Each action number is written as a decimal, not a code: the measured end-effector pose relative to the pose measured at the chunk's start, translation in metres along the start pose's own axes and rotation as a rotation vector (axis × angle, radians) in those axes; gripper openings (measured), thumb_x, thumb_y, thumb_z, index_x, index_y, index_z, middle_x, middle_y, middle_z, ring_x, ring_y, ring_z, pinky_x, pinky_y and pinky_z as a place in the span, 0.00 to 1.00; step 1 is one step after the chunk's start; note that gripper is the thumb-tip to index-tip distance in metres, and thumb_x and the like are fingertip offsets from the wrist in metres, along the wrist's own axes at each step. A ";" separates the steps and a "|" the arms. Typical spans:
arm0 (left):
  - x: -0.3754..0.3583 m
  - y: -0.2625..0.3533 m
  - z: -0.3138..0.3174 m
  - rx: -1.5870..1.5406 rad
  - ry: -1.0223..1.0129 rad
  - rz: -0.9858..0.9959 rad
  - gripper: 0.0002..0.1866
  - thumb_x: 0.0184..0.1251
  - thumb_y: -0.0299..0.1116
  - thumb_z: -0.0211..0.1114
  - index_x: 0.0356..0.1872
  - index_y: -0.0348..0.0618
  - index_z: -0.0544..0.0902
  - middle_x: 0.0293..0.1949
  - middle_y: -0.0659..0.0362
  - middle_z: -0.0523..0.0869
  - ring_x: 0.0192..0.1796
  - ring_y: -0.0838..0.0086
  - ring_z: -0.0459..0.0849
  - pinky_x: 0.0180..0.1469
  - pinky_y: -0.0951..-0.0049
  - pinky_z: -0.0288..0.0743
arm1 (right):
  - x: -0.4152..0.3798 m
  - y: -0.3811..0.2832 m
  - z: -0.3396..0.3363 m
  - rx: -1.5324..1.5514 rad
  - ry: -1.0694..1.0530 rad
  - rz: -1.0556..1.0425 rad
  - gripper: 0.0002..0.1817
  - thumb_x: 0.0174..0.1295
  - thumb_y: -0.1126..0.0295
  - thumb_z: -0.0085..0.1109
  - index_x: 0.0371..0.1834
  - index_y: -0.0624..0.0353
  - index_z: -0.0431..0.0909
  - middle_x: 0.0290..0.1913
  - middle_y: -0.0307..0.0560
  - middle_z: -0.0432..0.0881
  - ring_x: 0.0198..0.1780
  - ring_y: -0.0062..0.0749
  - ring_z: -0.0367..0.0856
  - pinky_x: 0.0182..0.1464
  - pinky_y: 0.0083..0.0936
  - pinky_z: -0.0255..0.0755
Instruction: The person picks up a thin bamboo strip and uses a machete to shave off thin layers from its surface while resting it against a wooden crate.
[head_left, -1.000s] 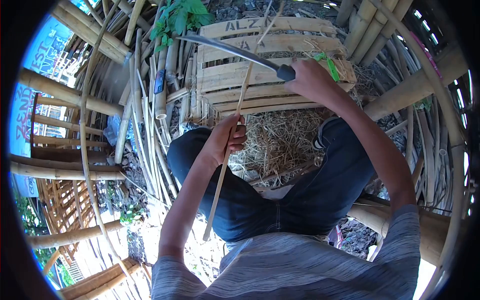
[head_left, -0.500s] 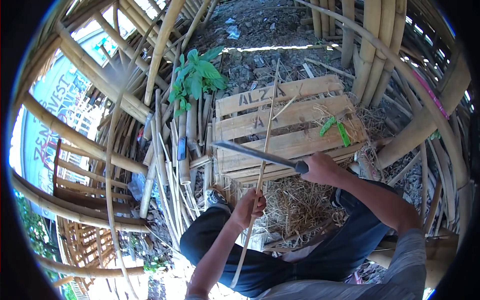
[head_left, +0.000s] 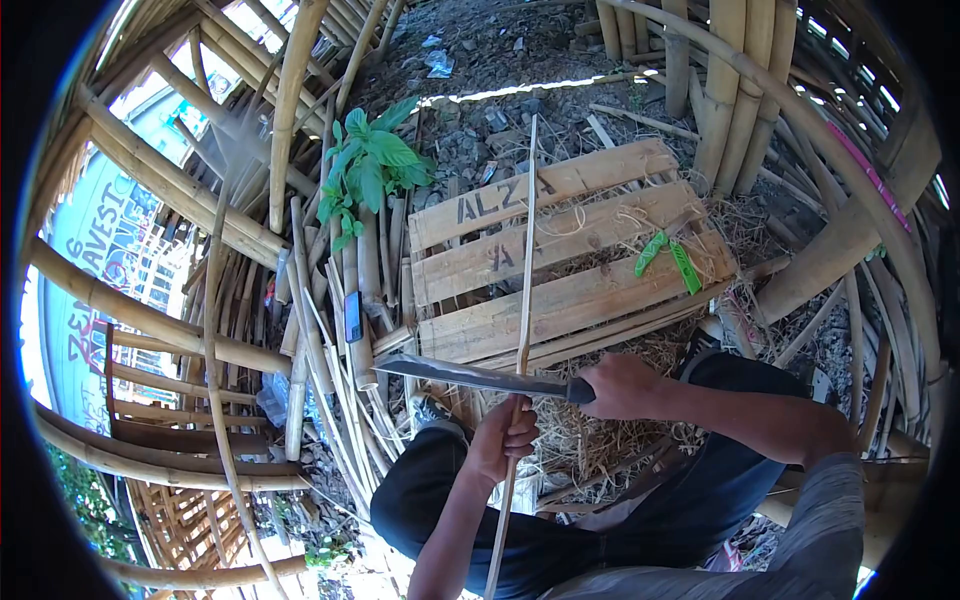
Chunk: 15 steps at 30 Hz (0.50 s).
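Angling the knife (head_left: pixel 460 374) shallowly and holding the strip (head_left: pixel 527 270) steady looks the sound way to work, with the knuckles well clear of the edge. The left hand's (head_left: pixel 503 440) grip is curled closed around the strip, which runs from it towards 12 and 6 o'clock. The right hand's (head_left: pixel 622 387) grip is wrapped firmly round the knife handle; its blade points to 9 o'clock, crossing the strip just beside the left fist, at 1 o'clock from it. Whether the edge touches is unclear.

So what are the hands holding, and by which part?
The right hand holds the knife by its dark handle; the left hand grips the stick just below where the knife crosses it.
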<state>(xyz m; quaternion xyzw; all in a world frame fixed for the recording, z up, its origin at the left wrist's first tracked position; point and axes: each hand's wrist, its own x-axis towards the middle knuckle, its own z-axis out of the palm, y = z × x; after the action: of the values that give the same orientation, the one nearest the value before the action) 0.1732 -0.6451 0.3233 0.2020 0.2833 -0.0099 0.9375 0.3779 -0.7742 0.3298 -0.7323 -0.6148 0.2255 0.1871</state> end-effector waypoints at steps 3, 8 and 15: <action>0.000 -0.003 0.005 0.070 0.065 0.010 0.16 0.79 0.45 0.40 0.33 0.51 0.69 0.19 0.71 0.58 0.17 0.88 0.52 0.15 0.86 0.45 | 0.003 -0.003 0.001 -0.025 -0.041 0.019 0.17 0.47 0.56 0.65 0.30 0.60 0.82 0.23 0.56 0.82 0.28 0.51 0.84 0.36 0.43 0.80; 0.008 0.002 0.011 0.121 0.132 0.063 0.16 0.79 0.47 0.41 0.31 0.53 0.66 0.19 0.72 0.56 0.17 0.89 0.51 0.15 0.87 0.43 | 0.016 0.007 0.008 -0.052 0.005 0.099 0.16 0.44 0.60 0.66 0.33 0.60 0.82 0.28 0.56 0.84 0.35 0.50 0.85 0.41 0.41 0.80; 0.020 0.012 0.018 -0.113 0.008 0.074 0.16 0.79 0.45 0.41 0.30 0.52 0.66 0.20 0.72 0.55 0.17 0.88 0.51 0.14 0.88 0.45 | 0.032 0.002 -0.001 -0.080 0.030 0.178 0.15 0.44 0.61 0.66 0.32 0.60 0.83 0.30 0.57 0.84 0.35 0.50 0.85 0.40 0.41 0.79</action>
<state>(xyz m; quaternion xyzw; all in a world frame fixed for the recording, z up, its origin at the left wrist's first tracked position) 0.2012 -0.6386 0.3303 0.1589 0.2798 0.0415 0.9459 0.3849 -0.7435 0.3265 -0.7943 -0.5527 0.2055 0.1462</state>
